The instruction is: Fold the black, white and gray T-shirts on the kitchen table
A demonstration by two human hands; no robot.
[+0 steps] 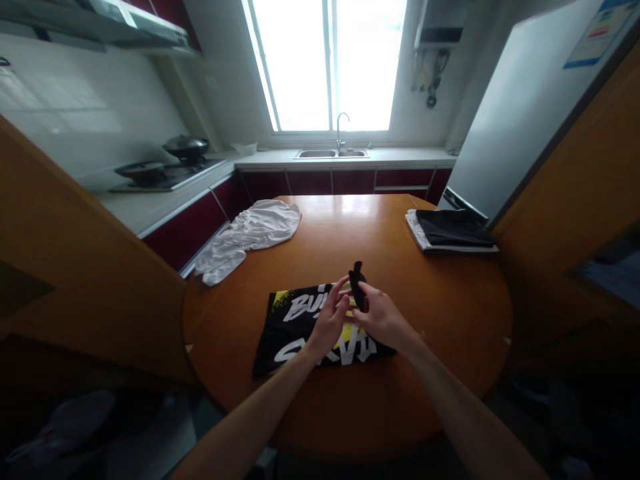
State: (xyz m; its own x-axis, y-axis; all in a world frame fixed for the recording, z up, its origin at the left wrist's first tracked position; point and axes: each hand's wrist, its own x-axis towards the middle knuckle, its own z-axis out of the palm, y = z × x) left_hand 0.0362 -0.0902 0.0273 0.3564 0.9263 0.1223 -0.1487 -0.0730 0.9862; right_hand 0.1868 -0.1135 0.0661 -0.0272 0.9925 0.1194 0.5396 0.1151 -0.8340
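A folded black T-shirt (280, 333) with white lettering and yellow patches lies on the table in front of me. My right hand (383, 317) pinches a bunched fold of its right side, and the black cloth stands up between thumb and fingers. Just left of that fold is my left hand (330, 323), over the printed front. Its fingers are stretched out, with the thumb apart, and the fingertips reach close to the raised cloth; whether they touch it I cannot tell. Part of the lettering is hidden under both hands.
The round wooden table (345, 233) carries a crumpled white garment (263, 223) at the far left. A stack of folded dark and white clothes (453, 230) lies at the far right. Beyond are a counter with a sink (320, 154), pans on a stove (145, 173) and a fridge (520, 100).
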